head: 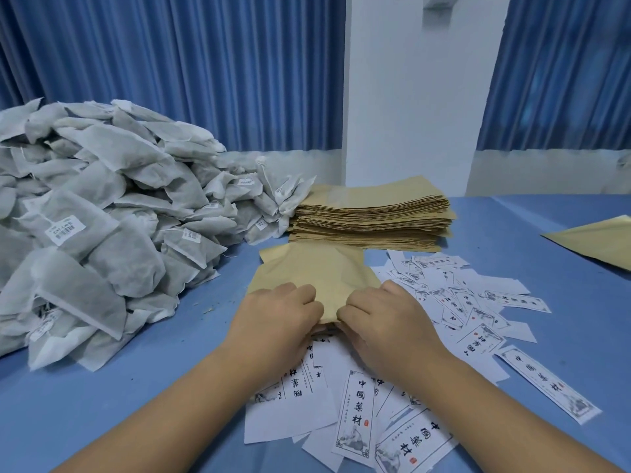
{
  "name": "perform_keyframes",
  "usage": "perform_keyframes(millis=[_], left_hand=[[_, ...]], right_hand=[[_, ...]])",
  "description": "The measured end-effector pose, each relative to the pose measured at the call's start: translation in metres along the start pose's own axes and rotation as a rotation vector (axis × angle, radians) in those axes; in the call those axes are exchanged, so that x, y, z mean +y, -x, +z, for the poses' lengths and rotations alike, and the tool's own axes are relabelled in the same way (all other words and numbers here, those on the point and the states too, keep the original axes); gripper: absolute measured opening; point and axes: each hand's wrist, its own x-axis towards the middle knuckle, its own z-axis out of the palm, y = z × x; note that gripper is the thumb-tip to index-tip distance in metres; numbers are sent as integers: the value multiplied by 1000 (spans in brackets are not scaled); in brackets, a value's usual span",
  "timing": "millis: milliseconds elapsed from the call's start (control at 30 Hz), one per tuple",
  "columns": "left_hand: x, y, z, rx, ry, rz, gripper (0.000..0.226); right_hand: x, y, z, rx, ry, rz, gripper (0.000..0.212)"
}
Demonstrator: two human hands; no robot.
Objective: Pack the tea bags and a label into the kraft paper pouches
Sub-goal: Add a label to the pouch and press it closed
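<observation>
A kraft paper pouch (316, 271) lies flat in the middle of the blue table, its near end towards me. My left hand (280, 319) and my right hand (386, 319) both pinch that near edge with curled fingers. A big heap of grey-white tea bags (102, 213) fills the left side. Behind the pouch stands a stack of flat kraft pouches (372, 216). White printed labels (355, 418) lie scattered under my wrists and to the right. What is inside the held pouch is hidden.
Another kraft pouch (597, 240) lies at the right edge. A white pillar (416, 97) and blue curtains (205, 63) stand behind the table. Bare blue table surface (136, 404) shows at the near left.
</observation>
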Motion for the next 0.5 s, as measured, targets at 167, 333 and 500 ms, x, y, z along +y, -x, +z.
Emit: perform_keyframes(millis=[167,333,500], left_hand=[[5,1,3,-7,-1,-46,37],[10,-5,5,45,32,-49,28],[10,-8,3,46,49,-1,35]], right_hand=[[2,1,-6,-83,30,45,11],[9,3,-9,-93,33,76,20],[7,3,-9,-69,-30,51,13]])
